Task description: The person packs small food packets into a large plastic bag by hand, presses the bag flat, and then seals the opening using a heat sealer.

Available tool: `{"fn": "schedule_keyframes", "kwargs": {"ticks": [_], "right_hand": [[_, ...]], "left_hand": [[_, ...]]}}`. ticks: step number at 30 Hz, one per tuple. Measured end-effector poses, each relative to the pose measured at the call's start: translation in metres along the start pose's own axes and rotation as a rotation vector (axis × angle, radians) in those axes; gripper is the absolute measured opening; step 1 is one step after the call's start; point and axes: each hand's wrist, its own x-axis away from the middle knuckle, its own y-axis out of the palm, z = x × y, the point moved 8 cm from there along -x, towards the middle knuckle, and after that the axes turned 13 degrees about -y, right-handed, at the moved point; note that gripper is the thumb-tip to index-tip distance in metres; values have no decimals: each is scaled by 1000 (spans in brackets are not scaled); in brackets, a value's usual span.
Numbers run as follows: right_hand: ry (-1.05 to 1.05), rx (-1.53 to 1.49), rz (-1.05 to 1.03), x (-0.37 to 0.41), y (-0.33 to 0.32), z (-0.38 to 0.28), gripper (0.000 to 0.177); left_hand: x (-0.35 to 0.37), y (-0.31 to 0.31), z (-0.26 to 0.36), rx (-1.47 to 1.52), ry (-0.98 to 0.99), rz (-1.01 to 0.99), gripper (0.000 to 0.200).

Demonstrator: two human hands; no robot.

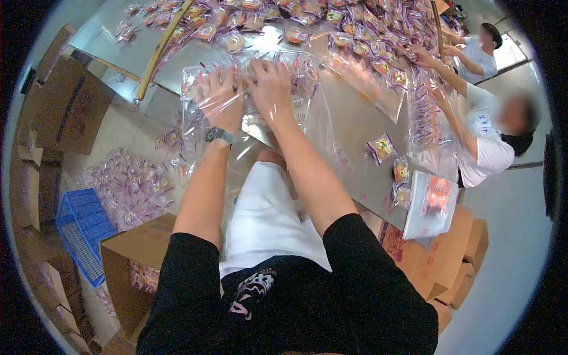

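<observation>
A large clear plastic bag [194, 121] lies at the near table edge, with several small wrapped snack packets [302, 66] inside it. My left hand [220, 97], with a watch at its wrist, is spread over the bag's left part, fingers apart and bent down onto the packets; film covers part of it. Beside it, my right hand [270, 89] reaches forward with its fingers stretched over the packets in the middle. The bag's loose film [322, 127] hangs to the right of my right forearm.
A heap of wrapped snacks [355, 23] covers the far table between wooden strips [163, 50]. Loose packets [381, 148] and a stack of printed bags [435, 198] lie right. Two people [482, 130] work there. Cartons [74, 106], a blue crate [86, 231] and piled packets [130, 186] stand left.
</observation>
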Motion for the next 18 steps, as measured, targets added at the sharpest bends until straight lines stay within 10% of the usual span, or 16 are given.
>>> {"fn": "schedule_keyframes", "kwargs": {"ticks": [18], "right_hand": [[56,231,-175,-4,24,6,47]], "left_hand": [[-2,24,-14,-46,-39,-123,47]]}}
